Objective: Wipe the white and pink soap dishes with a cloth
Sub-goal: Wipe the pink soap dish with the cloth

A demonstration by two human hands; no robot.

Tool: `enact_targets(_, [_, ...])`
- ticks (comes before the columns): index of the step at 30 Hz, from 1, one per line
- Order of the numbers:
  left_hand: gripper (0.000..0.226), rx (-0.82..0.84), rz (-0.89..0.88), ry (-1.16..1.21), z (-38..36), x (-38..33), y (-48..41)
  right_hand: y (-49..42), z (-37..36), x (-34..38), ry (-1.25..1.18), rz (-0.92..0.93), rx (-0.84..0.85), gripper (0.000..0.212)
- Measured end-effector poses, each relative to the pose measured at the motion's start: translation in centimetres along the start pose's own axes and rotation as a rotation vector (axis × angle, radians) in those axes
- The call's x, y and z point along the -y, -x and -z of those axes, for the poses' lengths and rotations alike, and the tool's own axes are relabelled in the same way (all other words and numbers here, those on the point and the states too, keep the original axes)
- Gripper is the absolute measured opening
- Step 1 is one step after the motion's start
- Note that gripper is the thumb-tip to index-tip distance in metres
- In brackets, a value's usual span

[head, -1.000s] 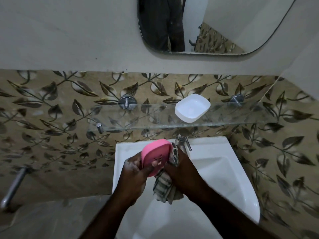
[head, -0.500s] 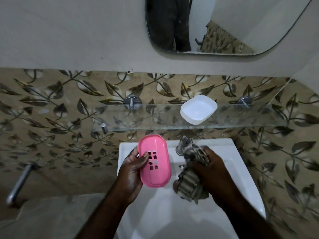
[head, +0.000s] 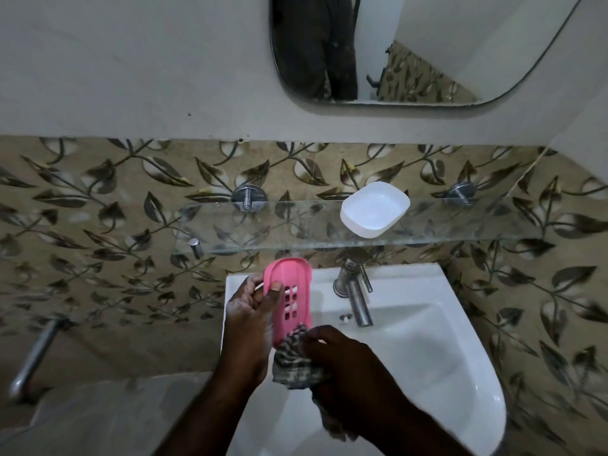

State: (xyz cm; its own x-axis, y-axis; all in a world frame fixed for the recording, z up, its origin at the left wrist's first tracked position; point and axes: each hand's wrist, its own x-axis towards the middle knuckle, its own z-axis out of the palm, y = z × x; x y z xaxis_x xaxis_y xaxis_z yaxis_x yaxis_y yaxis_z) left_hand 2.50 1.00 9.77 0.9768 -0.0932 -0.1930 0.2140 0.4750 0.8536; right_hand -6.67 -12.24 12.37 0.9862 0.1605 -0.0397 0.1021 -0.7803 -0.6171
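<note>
Left hand (head: 250, 320) grips the pink soap dish (head: 291, 291) on edge over the sink's (head: 411, 274) back-left corner, presumably so the right hand (head: 345, 366), clutching the cloth (head: 292, 360), reaches its lower end.

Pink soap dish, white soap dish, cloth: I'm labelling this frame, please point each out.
Pink soap dish (head: 294, 271): head view, top end above the slots.
White soap dish (head: 375, 209): head view, middle of its hollow.
Cloth (head: 289, 366): head view, bunched checked part.
</note>
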Motion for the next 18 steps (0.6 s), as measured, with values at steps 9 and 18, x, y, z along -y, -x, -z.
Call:
enact_targets(9, [0.043,0.049,0.044,0.043,0.1,-0.2,0.3,-2.1,5.6,-0.6,-0.401,-0.246,-0.509,0.020])
enact_targets(18, [0.031,-0.089,0.060,0.129,0.6,0.7,0.7,-0.3,1.7,2.0,0.148,-0.005,-0.158,0.026])
